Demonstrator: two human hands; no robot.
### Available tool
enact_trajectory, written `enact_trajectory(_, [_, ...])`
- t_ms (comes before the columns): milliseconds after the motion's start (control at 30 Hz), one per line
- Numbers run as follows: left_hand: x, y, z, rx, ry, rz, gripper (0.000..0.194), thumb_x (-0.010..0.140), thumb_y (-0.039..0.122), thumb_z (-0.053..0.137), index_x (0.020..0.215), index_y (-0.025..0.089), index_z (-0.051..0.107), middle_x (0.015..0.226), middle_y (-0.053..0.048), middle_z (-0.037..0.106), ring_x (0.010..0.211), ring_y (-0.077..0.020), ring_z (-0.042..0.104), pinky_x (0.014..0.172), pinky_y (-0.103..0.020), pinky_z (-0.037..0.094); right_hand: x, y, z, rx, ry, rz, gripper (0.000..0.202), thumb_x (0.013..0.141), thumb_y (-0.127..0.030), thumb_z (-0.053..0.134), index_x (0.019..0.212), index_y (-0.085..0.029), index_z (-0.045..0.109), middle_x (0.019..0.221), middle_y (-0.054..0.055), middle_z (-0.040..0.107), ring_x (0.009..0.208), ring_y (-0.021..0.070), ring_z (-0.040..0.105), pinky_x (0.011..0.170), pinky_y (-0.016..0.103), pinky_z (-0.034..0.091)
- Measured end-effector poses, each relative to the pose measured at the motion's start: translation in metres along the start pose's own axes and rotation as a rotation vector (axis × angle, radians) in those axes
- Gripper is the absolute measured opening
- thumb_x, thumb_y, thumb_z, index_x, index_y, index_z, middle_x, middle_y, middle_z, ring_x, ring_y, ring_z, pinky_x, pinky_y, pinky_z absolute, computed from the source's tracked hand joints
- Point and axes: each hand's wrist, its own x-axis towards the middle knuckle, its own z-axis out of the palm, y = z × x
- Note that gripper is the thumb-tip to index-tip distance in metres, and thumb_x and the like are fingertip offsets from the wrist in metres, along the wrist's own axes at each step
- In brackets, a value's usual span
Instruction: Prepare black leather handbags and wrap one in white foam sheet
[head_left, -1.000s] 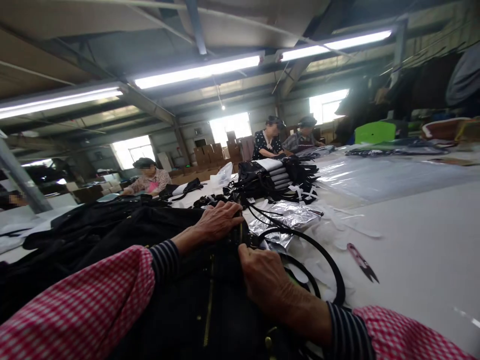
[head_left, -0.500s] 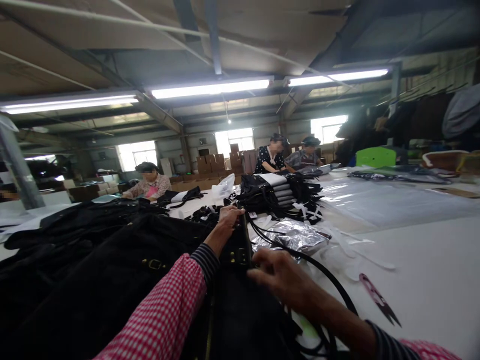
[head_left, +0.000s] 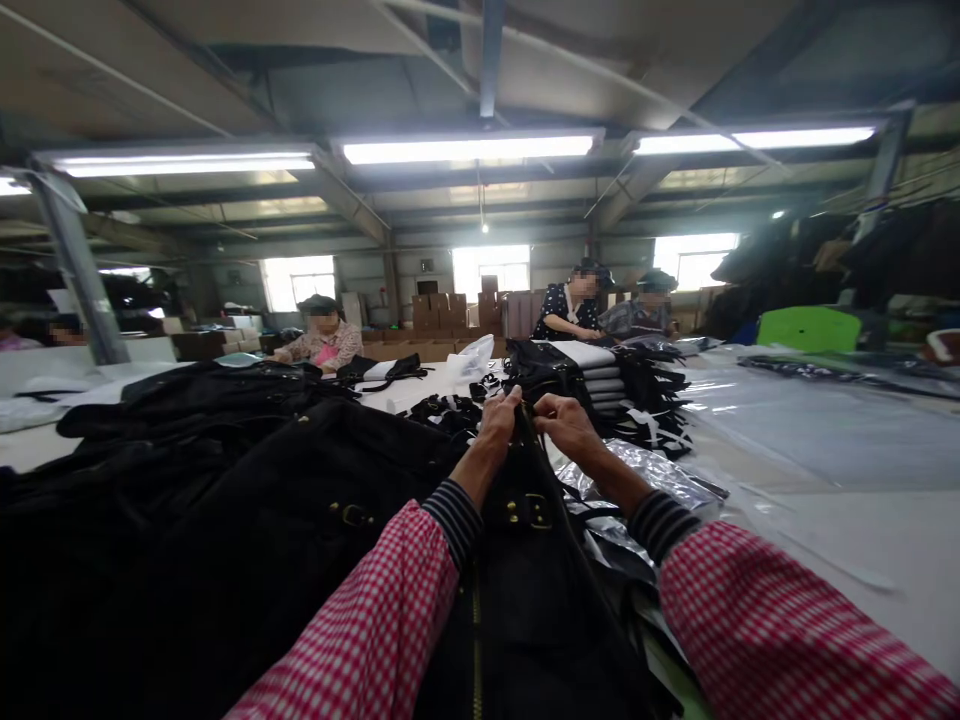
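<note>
The black bag (head_left: 517, 600) lies directly in front of the wearer on the counter (head_left: 885, 530), its far end rising to the fingers of both hands and its body stretching back toward the wearer, beneath and between the forearms. The left hand (head_left: 493, 425) pinches the far end of the bag's top edge, thumb uppermost. The right hand (head_left: 571, 425) is just beside it, its fingers bent in and closed on the same edge from the right; exactly what lies between those fingertips is too small to tell. Both arms reach forward and converge, the left slanting up from the lower left, the right coming in from the lower right with its wrist bent inward. A brass buckle (head_left: 537, 511) sits on the bag a little nearer the wearer than the hands, and a gold-toned zipper (head_left: 477, 650) runs down its body. More black bags (head_left: 247, 500) are heaped to the left. Beyond the hands stands a stack of black items (head_left: 551, 372), with crumpled silvery wrapping (head_left: 660, 475) to the right of the bag.
</note>
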Motion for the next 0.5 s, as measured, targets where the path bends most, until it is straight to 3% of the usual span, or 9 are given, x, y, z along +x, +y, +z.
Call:
enact_trajectory(133, [0.004,-0.002,-0.001,0.052,0.012,0.045,0.039,0.096,0.045,0.056,0.067,0.019,0.053,0.057,0.003,0.050,0.049,-0.0118,0.047,0.051,-0.025,0.036,0.002,-0.009,-0.020,-0.023,-0.068,-0.058,0.009,0.080,-0.024,0.058,0.078,-0.016,0.062,0.070,0.002,0.068,0.063,0.0149,0.059,0.063,0.026,0.043])
enact_trajectory(233, [0.006,-0.003,0.000,0.105,0.052,0.076,0.044,0.094,0.043,0.061,0.059,0.019,0.050,0.053,0.003,0.046,0.050,-0.0120,0.046,0.053,-0.025,0.033,-0.009,-0.021,-0.042,-0.073,-0.160,-0.133,0.008,0.076,-0.020,0.061,0.069,-0.018,0.060,0.063,-0.001,0.064,0.061,0.0133,0.055,0.065,0.026,0.039])
enact_trajectory(400, [0.007,-0.007,0.000,0.152,0.131,0.074,0.047,0.091,0.041,0.067,0.054,0.018,0.049,0.051,0.004,0.042,0.051,-0.0113,0.046,0.053,-0.025,0.032,-0.052,-0.036,-0.069,-0.260,-0.300,-0.229,0.013,0.076,-0.014,0.057,0.064,-0.019,0.055,0.057,-0.005,0.052,0.060,0.0115,0.044,0.062,0.027,0.030])
enact_trajectory(500, [0.007,-0.011,-0.005,0.126,0.158,0.025,0.041,0.095,0.043,0.061,0.065,0.016,0.054,0.056,0.006,0.047,0.050,-0.0094,0.045,0.053,-0.023,0.037,-0.087,-0.042,-0.082,-0.256,-0.412,-0.167,0.014,0.076,-0.014,0.054,0.063,-0.020,0.052,0.059,-0.005,0.050,0.060,0.0124,0.044,0.060,0.027,0.030])
